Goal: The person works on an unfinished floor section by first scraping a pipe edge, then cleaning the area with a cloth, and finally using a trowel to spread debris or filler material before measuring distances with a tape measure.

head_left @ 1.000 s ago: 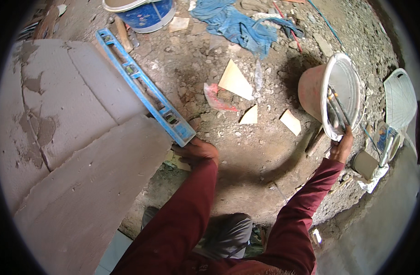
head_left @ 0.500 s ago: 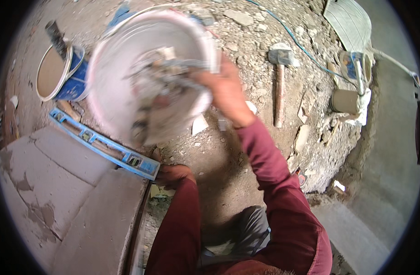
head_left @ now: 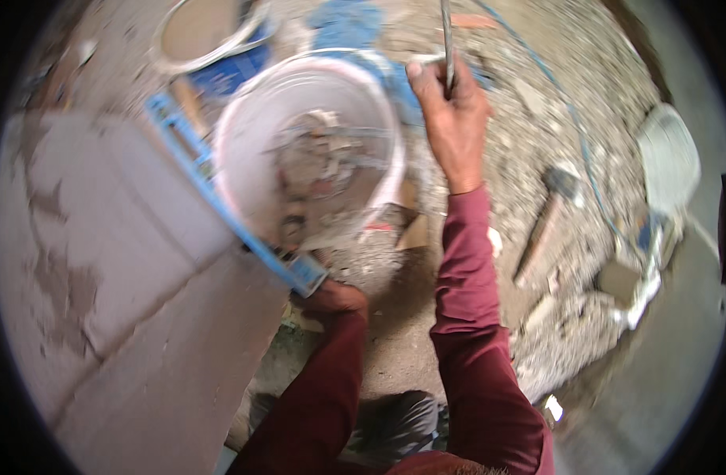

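My right hand (head_left: 458,127) is raised beside a pale pink-white bucket (head_left: 232,150), closed around a thin metal rod (head_left: 448,36) that runs out of the top of the picture. Whatever the rod belongs to is cut off. Tools and grey debris (head_left: 319,154) lie inside the bucket, blurred by motion. My left hand (head_left: 335,299) grips the near end of a blue spirit level (head_left: 220,198), its fingers mostly hidden. The level lies along the edge of a flat, plastered surface (head_left: 165,317) on the left, partly in front of the bucket.
A blue-and-white bucket (head_left: 228,71) stands at the far left. A mallet (head_left: 549,226) lies on the rubble to the right, with a blue hose (head_left: 585,150) beyond it. A rounded pale panel (head_left: 668,158) and a small container (head_left: 619,281) are near the grey floor at right.
My right hand has come out of the bucket and moved to its far right side, now with a metal rod in it. The left hand still holds the level's near end. The view has shifted.
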The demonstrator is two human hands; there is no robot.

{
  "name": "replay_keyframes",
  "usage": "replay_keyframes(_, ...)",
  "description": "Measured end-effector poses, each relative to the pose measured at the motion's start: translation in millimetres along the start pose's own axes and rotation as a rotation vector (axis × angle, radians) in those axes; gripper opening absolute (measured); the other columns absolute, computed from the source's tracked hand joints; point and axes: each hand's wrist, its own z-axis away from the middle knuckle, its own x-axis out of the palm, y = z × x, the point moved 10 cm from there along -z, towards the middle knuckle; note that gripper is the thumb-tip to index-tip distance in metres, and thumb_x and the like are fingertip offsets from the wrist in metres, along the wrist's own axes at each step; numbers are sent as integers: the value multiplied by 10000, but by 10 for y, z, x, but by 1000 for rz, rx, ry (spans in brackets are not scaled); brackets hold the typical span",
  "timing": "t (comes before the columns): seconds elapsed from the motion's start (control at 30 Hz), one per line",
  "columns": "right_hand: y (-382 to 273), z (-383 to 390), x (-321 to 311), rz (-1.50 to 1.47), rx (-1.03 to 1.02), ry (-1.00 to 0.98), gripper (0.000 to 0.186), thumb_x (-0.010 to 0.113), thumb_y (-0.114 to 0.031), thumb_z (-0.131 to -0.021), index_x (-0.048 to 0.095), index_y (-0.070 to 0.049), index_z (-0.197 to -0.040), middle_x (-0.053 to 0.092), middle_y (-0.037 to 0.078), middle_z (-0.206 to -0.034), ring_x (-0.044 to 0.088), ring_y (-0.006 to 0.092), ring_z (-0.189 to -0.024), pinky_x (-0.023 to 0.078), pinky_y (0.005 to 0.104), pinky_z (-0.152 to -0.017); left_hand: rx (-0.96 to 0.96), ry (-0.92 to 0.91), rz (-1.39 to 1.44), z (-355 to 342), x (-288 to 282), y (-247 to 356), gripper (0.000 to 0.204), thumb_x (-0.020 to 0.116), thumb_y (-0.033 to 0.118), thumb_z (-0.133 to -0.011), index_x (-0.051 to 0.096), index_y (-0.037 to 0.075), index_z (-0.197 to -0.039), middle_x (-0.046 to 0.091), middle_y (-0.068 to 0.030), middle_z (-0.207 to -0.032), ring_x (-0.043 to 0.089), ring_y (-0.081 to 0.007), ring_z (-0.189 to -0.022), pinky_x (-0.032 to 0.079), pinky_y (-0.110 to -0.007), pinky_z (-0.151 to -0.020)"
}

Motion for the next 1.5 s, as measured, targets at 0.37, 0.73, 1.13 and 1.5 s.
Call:
replay_keyframes(0.37,-968,-241,2076,608,-623,-315,258,545,-125,-894,656,-147,-1125,668,62,-1110,709,308,-782,555,445,-685,-237,-285,78,-56,18,-79,837,322,633,-1003,247,-5,-1540,293,-314,-1538,304,-491,-1426,206,-587,-1190)
replay_keyframes(0.73,-904,61,1887,593,-653,-273,176,569,-98,-865,664,-118,-1011,670,76,-997,707,255,-686,549,396,-602,-378,-595,258,-122,-382,70,693,332,437,-1034,106,91,-1590,136,-237,-1612,161,-410,-1503,117,-536,-1228)
replay_keyframes(1.13,-997,33,1616,554,-695,-262,327,574,-42,-831,666,-151,-1125,686,131,-1166,712,293,-720,569,409,-645,-309,-495,371,-177,-308,76,859,334,664,-968,210,59,-1566,273,-303,-1544,257,-518,-1426,211,-618,-1154)
replay_keyframes(1.5,917,1722,-1055,678,292,123,283,537,-286,-1054,666,-79,-1198,583,26,-754,453,114,-568,373,276,-510,-254,-413,297,-88,-160,7,836,270,624,-995,173,31,-1576,166,-319,-1586,183,-500,-1474,142,-617,-1194)
